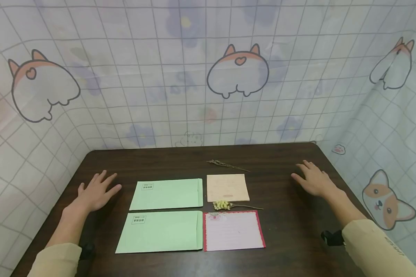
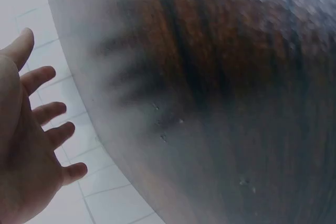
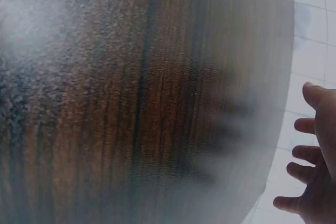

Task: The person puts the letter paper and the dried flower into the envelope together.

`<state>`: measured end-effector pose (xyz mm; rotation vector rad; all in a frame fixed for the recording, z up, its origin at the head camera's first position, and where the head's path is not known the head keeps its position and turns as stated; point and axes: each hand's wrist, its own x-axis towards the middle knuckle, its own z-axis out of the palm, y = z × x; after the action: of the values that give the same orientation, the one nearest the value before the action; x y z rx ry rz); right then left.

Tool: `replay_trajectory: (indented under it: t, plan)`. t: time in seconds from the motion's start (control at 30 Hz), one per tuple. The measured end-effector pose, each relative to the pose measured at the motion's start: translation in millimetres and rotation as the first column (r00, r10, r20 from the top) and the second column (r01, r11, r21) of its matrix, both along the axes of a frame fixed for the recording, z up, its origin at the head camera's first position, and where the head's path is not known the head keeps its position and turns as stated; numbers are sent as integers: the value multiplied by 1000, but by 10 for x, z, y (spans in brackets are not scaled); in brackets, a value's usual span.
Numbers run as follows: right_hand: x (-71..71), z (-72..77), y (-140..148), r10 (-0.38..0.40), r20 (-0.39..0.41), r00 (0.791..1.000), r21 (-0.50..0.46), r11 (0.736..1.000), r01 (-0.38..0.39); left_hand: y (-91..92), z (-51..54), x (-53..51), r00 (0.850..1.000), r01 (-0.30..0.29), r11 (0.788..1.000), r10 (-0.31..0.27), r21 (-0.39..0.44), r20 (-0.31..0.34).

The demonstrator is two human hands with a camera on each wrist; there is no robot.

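My left hand (image 1: 95,194), fingers spread, is at the left side of the table, nearest to two pale green envelopes. The upper envelope (image 1: 168,196) lies just behind the lower envelope (image 1: 161,234), flaps to the right. At the right side, my right hand (image 1: 313,180) has its fingers extended and holds nothing. Between the hands lie a beige card (image 1: 227,187) and a red-bordered sheet of lined paper (image 1: 234,232). A dried sprig with pale yellow flowers (image 1: 222,205) lies between those two. Behind the card is a thin brownish dried sprig (image 1: 225,164).
The dark wood-grain table (image 1: 287,238) has rounded far corners. A white grid-patterned cloth (image 1: 152,115) with corgi drawings hangs behind it and along both sides. Dark wrist cameras show below each forearm, at the cuffs of beige sleeves (image 1: 378,246).
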<state>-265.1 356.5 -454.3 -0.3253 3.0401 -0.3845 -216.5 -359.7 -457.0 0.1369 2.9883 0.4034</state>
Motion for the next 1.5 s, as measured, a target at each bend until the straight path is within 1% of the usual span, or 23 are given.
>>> replay_trajectory:
  t: [0.13, 0.33, 0.57, 0.77, 1.0, 1.2, 1.33, 1.5]
  plan:
    - [18, -22, -2, 10, -46, 999, 12, 1000, -10, 7, -10, -10, 1000, -5, 1000, 5, -14, -19]
    - [60, -58, 6, 17, -94, 995, -22, 1000, -19, 44, -9, 6, 999, 9, 1000, -9, -7, -36]
    - [89, -39, -25, 34, -132, 991, -68, 997, -44, 112, 39, -2, 997, 38, 999, -37, 14, -75]
    - [99, -65, -107, 39, -157, 987, -137, 989, -61, 231, 83, 39, 993, 60, 998, -58, 20, -103]
    - [98, -107, -237, 22, -201, 979, -263, 962, -76, 448, 145, 59, 985, 96, 995, -90, 32, -149]
    - [143, -137, -338, 5, -207, 978, -338, 938, -76, 609, 179, 73, 977, 120, 993, -115, 16, -177]
    - [172, -139, -406, -16, -204, 979, -385, 921, -65, 704, 192, 80, 972, 142, 990, -139, 5, -187]
    - [207, -115, -501, -43, -170, 985, -449, 893, -39, 836, 231, 89, 964, 169, 986, -164, 6, -211]
